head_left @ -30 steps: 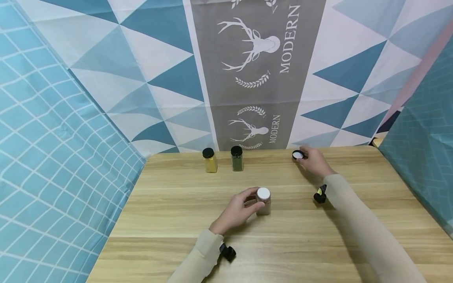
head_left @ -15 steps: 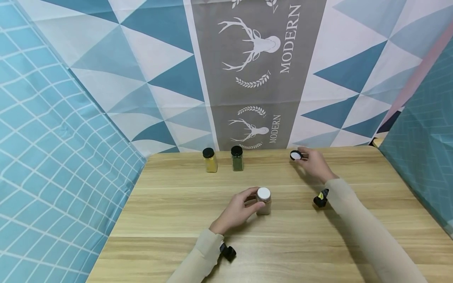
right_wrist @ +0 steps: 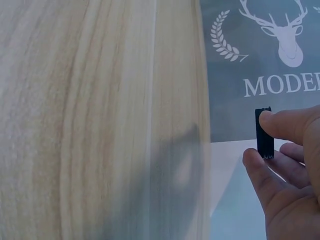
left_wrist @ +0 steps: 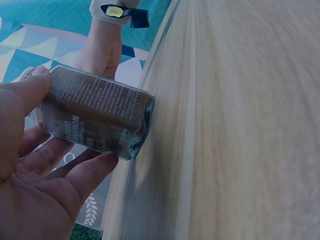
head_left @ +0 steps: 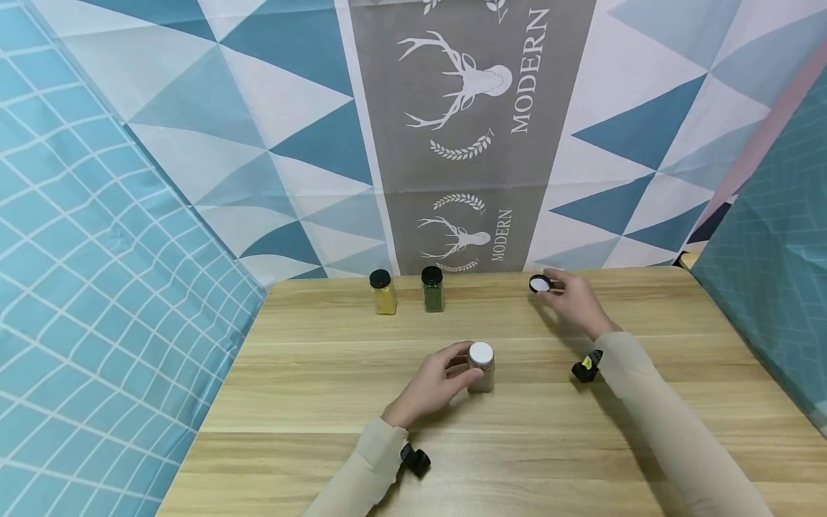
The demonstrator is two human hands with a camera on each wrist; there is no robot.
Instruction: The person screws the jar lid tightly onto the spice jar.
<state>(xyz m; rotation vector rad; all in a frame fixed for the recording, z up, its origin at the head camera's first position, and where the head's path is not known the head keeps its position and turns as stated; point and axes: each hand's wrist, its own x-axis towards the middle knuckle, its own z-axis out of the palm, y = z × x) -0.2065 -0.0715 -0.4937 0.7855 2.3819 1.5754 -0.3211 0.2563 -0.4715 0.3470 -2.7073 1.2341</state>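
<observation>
My left hand (head_left: 433, 388) grips a clear spice jar (head_left: 481, 379) of brown powder, thumb on the near side and fingers round the far side. The jar stands upright on the wooden table, its black lid off and a white seal showing over its mouth. In the left wrist view, white print covers the side of the jar (left_wrist: 95, 107). Farther back on the right, my right hand (head_left: 578, 301) pinches a black lid (head_left: 535, 289) by its edge, the white inside facing up toward the head camera. Seen edge-on in the right wrist view, the lid (right_wrist: 265, 140) sits between thumb and fingers.
Two capped spice jars stand near the back edge of the table (head_left: 310, 402): one of yellow powder (head_left: 385, 299), one of green flakes (head_left: 433, 296). A patterned cloth (head_left: 310, 143) hangs behind the table, with blue cloths at both sides.
My right hand has shifted slightly left with the lid, then held nearly still over the last half second. The left hand and its jar have stayed in place.
</observation>
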